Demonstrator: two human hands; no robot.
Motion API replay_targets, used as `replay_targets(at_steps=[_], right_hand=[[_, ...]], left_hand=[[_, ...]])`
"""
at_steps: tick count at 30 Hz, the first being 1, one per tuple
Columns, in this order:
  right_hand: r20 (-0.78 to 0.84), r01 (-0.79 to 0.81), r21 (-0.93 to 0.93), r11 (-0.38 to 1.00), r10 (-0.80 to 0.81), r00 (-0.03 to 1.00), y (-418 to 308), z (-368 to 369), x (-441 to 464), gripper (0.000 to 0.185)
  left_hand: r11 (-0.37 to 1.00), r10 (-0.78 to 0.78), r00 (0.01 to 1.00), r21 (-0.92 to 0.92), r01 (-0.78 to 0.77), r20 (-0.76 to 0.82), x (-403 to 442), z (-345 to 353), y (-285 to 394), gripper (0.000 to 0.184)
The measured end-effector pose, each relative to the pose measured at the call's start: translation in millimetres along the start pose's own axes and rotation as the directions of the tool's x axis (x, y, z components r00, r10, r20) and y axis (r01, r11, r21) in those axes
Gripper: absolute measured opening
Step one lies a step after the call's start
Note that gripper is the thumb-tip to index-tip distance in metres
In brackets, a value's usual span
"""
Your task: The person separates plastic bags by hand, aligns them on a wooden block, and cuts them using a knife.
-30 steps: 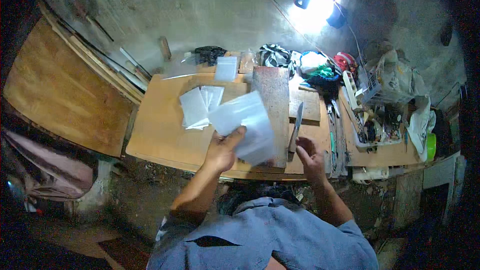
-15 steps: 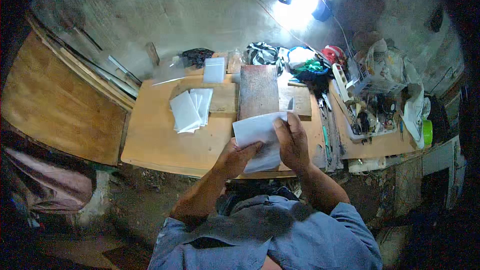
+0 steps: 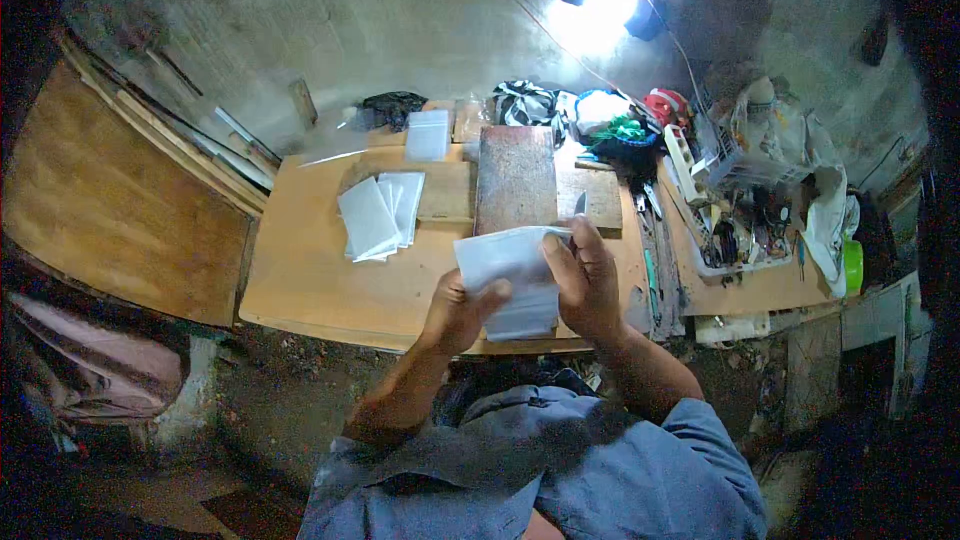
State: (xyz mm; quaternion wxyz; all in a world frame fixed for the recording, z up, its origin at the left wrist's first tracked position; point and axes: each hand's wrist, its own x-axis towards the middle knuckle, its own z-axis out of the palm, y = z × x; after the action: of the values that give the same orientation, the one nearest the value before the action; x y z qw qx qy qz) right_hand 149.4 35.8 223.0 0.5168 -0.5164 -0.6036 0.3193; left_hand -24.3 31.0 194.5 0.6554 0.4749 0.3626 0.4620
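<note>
The right hand (image 3: 588, 285) hides the knife's (image 3: 580, 205) handle, the held sheets (image 3: 512, 258) blur, and the bottom edge crops the shirt (image 3: 600, 470).

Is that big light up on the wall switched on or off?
On. The lamp glows bright white, and the wall close around it is lit up.

No text, label, brand, number or sign is legible.
</note>
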Motion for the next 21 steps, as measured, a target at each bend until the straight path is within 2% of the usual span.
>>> replay_targets(at_steps=[1,2,4,5,6,7,9,10,11,16,18,20,21], right_hand=[[-0.001,-0.005,-0.001,1.0,0.005,1.0,-5,-1,2,0.024],[0.024,0.035,0.019,0.999,-0.035,0.999,-10,-2,5,0.024],[0.048,0.069,0.037,0.997,-0.071,0.996,-25,-2,7,0.024],[0.067,0.012,0.217,0.976,-0.027,0.997,-36,0,7,0.02],[0.095,-0.046,0.389,0.92,0.01,0.995,-47,-1,7,0.016],[0.109,0.017,0.348,0.937,-0.058,0.992,-57,-6,8,0.015],[0.091,0.041,0.362,0.931,-0.08,0.993,-63,-8,8,0.015],[0.075,0.065,0.379,0.923,-0.1,0.992,-66,-9,9,0.015],[0.016,0.156,0.282,0.947,-0.167,0.986,-69,-11,10,0.015],[0.028,0.148,0.332,0.931,-0.166,0.986,-86,-25,-2,0.014],[-0.034,0.103,0.261,0.96,-0.097,0.995,-85,-31,-9,0.018],[0.0,0.104,0.26,0.96,-0.108,0.994,-85,-42,-18,0.017],[0.043,0.029,0.342,0.939,-0.047,0.998,-79,-46,-23,0.017]], left_hand=[[0.963,-0.122,0.991,0.235,0.13,-0.049,-4,1,-1,0.026],[0.963,-0.128,0.991,0.234,0.135,-0.047,-7,1,-8,0.026],[0.931,0.001,1.0,0.364,-0.004,0.007,-8,-1,-39,0.032],[0.991,0.059,0.998,0.124,-0.056,-0.016,-3,-6,-71,0.033],[0.991,0.058,0.998,0.121,-0.056,-0.014,0,-12,-99,0.033],[0.988,0.126,0.992,0.093,-0.122,-0.033,3,-18,-124,0.035],[0.98,0.193,0.98,0.063,-0.19,-0.053,1,-18,-132,0.036],[0.994,0.108,0.994,0.028,-0.107,-0.032,-1,-19,-132,0.035],[1.0,0.024,1.0,-0.006,-0.024,-0.008,-2,-20,-134,0.035],[0.993,-0.108,0.994,0.041,0.109,-0.02,0,-32,-154,0.025],[0.993,-0.109,0.994,0.052,0.109,0.012,4,-37,-160,0.023],[0.995,-0.076,0.995,0.063,0.073,0.059,7,-45,-161,0.021],[0.997,-0.05,0.995,0.069,0.044,0.082,8,-49,-161,0.02]])
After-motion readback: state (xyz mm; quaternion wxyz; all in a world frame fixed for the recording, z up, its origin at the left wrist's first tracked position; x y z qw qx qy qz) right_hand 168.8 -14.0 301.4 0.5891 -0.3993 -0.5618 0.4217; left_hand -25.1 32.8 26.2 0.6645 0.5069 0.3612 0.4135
